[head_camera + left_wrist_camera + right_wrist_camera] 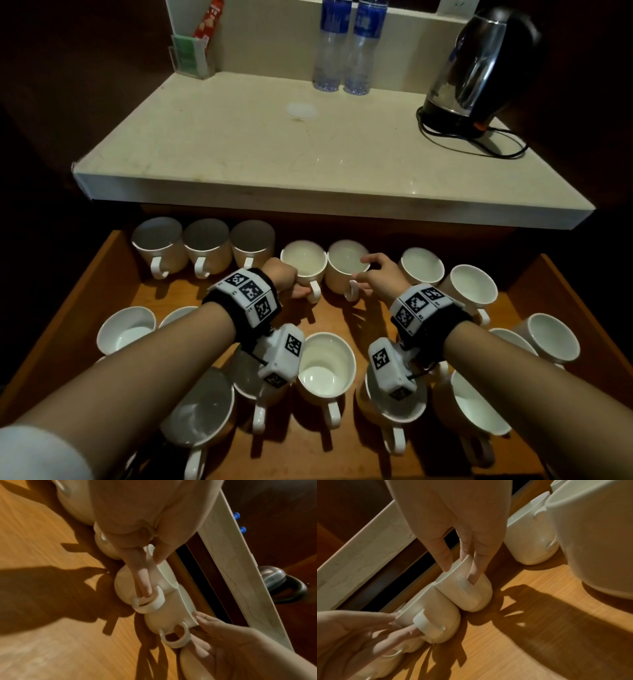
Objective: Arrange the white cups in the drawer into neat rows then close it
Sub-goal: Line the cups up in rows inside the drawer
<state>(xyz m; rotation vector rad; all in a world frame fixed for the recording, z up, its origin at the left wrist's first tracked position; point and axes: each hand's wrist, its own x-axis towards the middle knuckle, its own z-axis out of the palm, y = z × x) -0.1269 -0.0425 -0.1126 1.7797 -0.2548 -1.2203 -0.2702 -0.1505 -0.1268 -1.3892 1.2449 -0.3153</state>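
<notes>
Several white cups stand in an open wooden drawer (342, 318). In the back row, three cups (205, 245) sit side by side at the left. My left hand (291, 284) holds the fourth cup (303, 262), with fingers through its handle (149, 601) and the thumb on the rim. My right hand (363, 269) pinches the rim of the neighbouring cup (344, 263), a finger tucked behind its handle (467, 588). The two held cups touch side by side, handles toward me. Further right stand two more cups (423, 265), set apart from the row.
More cups (325, 366) stand loosely in the middle and front of the drawer, under my forearms. Above the drawer is a pale countertop (308, 195) with a kettle (479, 68) and its cord, two water bottles (346, 44) and a leaflet holder (191, 51).
</notes>
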